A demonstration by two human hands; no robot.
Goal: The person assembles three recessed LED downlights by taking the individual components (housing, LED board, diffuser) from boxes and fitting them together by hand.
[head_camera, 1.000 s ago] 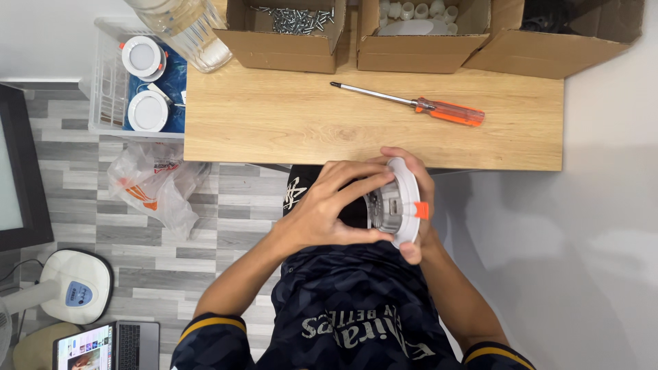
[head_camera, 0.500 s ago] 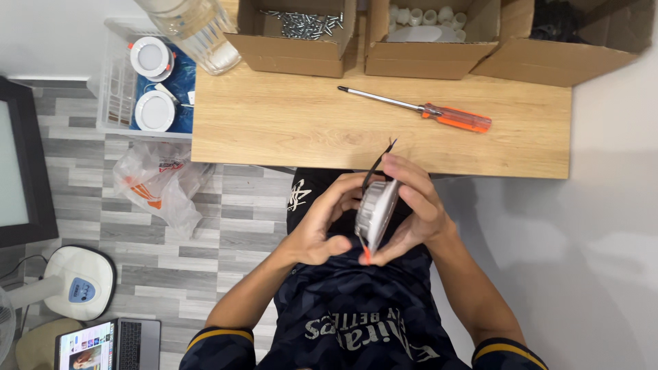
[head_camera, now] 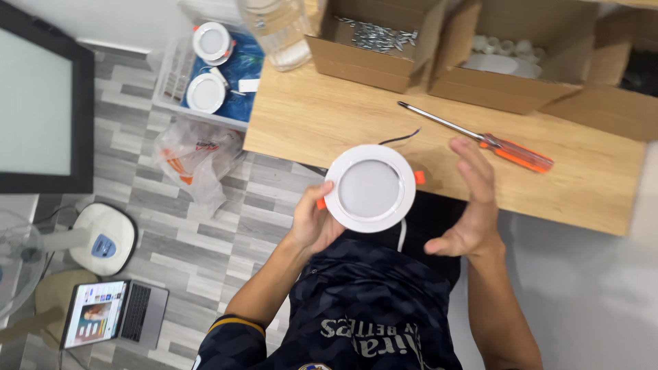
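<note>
My left hand [head_camera: 313, 220] grips the left rim of a round white downlight [head_camera: 370, 188], held face up over my lap at the wooden table's near edge. Orange spring clips stick out on both sides of the light, and thin wires trail from behind it. My right hand [head_camera: 470, 203] hovers just to the right of the light, fingers apart, palm turned toward it, touching nothing. An orange-handled screwdriver [head_camera: 480, 137] lies on the table [head_camera: 329, 123] just beyond my right fingertips.
Three open cardboard boxes line the table's far side: one with metal screws [head_camera: 377, 38], one with white parts [head_camera: 510, 62]. A clear plastic jug [head_camera: 274, 31] stands at the left. A floor basket holds two more white downlights [head_camera: 205, 92]. A monitor [head_camera: 41, 109], a plastic bag, a fan and a laptop [head_camera: 113, 314] are on the left.
The downlight was turned from edge-on to face up. My right hand let go of it and moved off to the right; my left hand kept its hold.
</note>
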